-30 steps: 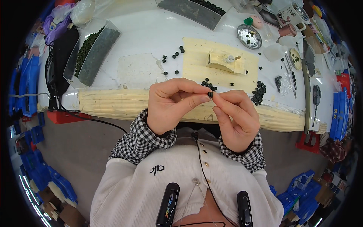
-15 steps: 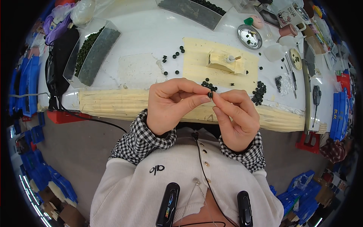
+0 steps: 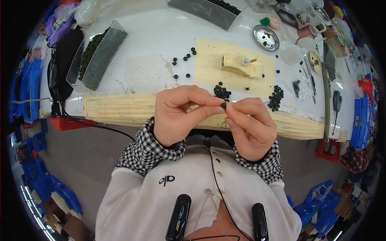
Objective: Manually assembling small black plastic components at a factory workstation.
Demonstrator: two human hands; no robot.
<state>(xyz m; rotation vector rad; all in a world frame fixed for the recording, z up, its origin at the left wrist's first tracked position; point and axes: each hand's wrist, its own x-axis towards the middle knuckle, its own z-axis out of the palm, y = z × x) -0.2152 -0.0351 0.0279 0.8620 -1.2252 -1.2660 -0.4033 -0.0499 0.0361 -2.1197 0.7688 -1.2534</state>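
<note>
While raised together, left hand (image 3: pixel 177 116) and right hand (image 3: pixel 250 127), fingers pinching small dark bead (image 3: pixel 223 105)

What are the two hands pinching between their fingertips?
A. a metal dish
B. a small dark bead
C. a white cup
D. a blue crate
B: the left hand and right hand meet fingertip to fingertip on a small dark bead, above the table edge.

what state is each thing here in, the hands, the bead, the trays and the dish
left hand: raised, fingers pinched on the small dark bead
right hand: raised, fingers pinched on the same bead
small dark bead: held between both hands, above the table edge
loose beads: lying in small heaps on the table
clear tray: open, filled with dark pieces
round metal dish: open, a few beads inside
</note>
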